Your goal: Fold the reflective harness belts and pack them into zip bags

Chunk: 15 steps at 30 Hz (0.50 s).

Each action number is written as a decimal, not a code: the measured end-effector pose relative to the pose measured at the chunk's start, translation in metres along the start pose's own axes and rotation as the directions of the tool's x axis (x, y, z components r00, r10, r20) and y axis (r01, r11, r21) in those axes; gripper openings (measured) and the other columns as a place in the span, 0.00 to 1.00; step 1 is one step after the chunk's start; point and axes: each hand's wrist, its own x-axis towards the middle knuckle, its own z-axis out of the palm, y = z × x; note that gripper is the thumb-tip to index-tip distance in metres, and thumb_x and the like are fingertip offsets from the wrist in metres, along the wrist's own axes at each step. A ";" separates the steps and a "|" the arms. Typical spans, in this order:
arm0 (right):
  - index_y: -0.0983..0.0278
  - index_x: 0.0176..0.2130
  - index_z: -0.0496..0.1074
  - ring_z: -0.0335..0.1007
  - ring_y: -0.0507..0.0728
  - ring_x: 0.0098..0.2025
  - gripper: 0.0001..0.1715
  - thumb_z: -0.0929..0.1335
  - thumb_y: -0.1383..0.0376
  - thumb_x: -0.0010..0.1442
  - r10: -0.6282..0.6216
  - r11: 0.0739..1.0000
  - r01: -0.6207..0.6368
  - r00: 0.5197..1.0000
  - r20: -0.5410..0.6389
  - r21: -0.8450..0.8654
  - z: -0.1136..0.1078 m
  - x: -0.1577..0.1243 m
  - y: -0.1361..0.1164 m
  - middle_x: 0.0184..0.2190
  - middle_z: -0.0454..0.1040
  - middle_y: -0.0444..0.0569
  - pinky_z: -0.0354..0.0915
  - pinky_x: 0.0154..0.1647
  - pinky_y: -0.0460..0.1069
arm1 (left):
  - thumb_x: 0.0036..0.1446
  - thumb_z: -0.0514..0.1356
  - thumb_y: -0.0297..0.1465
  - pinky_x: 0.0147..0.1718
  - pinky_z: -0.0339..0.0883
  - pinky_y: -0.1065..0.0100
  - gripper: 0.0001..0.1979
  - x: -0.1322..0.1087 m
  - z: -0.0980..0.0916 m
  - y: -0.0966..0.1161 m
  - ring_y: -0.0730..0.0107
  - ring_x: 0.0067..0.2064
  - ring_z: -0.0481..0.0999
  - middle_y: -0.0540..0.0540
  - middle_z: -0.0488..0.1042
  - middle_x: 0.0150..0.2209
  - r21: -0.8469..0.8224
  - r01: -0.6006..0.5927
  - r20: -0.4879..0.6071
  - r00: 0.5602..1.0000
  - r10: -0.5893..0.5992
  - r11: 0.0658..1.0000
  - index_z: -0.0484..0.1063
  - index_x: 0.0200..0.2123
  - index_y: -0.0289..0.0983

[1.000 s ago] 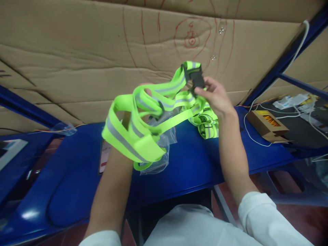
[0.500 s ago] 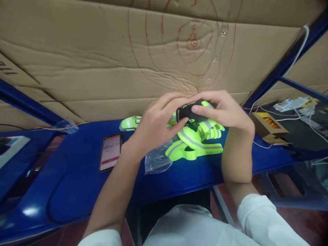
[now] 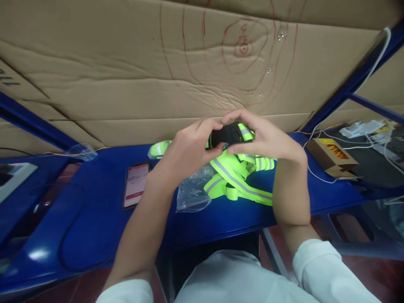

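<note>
Left hand: my left hand [image 3: 189, 147] pinched the left end of a black buckle [image 3: 224, 134] between thumb and fingers.
Right hand: my right hand [image 3: 263, 136] curled round its right end, thumb below, fingertips above, the grip narrow and the two hands almost meeting.
Buckle: it was held above the blue worktop [image 3: 240, 221], toward its back edge.
Strap: the neon strap [image 3: 232, 172] with its grey stripe hung from the buckle and lay in loops on the worktop, one length slanting toward the front edge and passing behind my right forearm.
Clear bag: a plastic bag [image 3: 192, 197] lay just left of the loops.
Phone: a phone [image 3: 135, 185] lay farther left, beside my left forearm, its screen lit.
Back edge: a wrapped neon bundle [image 3: 158, 149] rested there, partly behind my left hand.
Back right corner: an open carton [image 3: 331, 158] stood near it.
</note>
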 end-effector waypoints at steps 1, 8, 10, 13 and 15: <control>0.57 0.59 0.68 0.71 0.66 0.62 0.34 0.77 0.51 0.59 -0.005 1.000 0.006 0.999 0.036 -0.030 0.001 0.000 0.001 0.61 0.74 0.50 0.68 0.65 0.59 | 0.64 0.66 0.32 0.51 0.75 0.60 0.14 0.000 0.002 -0.004 0.59 0.50 0.82 0.44 0.81 0.51 -0.005 -0.002 0.006 1.000 0.002 1.000 0.73 0.52 0.39; 0.58 0.59 0.68 0.73 0.71 0.59 0.32 0.75 0.63 0.58 0.165 0.936 -0.139 0.985 0.054 -0.322 0.012 0.002 0.007 0.57 0.76 0.54 0.66 0.63 0.66 | 0.65 0.65 0.32 0.49 0.73 0.61 0.12 0.002 0.015 -0.020 0.61 0.48 0.82 0.44 0.82 0.49 -0.011 0.006 0.055 0.998 -0.005 1.000 0.73 0.51 0.39; 0.59 0.58 0.69 0.71 0.74 0.61 0.31 0.76 0.64 0.56 0.169 0.914 -0.158 0.986 -0.003 -0.373 0.009 0.000 0.006 0.56 0.76 0.55 0.61 0.67 0.71 | 0.65 0.65 0.33 0.51 0.74 0.60 0.12 0.003 0.011 -0.021 0.60 0.48 0.83 0.45 0.83 0.48 -0.022 0.011 0.049 0.999 -0.010 1.000 0.75 0.51 0.39; 0.57 0.59 0.68 0.69 0.74 0.64 0.33 0.75 0.64 0.56 0.113 0.915 -0.174 0.976 -0.184 -0.363 -0.004 -0.008 0.003 0.59 0.75 0.55 0.58 0.70 0.74 | 0.65 0.65 0.36 0.56 0.74 0.58 0.13 0.002 -0.004 -0.022 0.60 0.52 0.82 0.47 0.83 0.51 -0.028 0.066 -0.070 0.995 -0.067 0.997 0.77 0.51 0.41; 0.56 0.62 0.66 0.71 0.71 0.63 0.36 0.74 0.64 0.57 0.067 0.938 -0.161 0.953 -0.296 -0.307 -0.018 -0.017 0.003 0.62 0.74 0.54 0.63 0.69 0.70 | 0.67 0.64 0.41 0.58 0.74 0.59 0.16 0.003 -0.019 -0.025 0.62 0.54 0.81 0.48 0.82 0.53 -0.031 0.104 -0.179 0.978 -0.108 0.994 0.77 0.53 0.40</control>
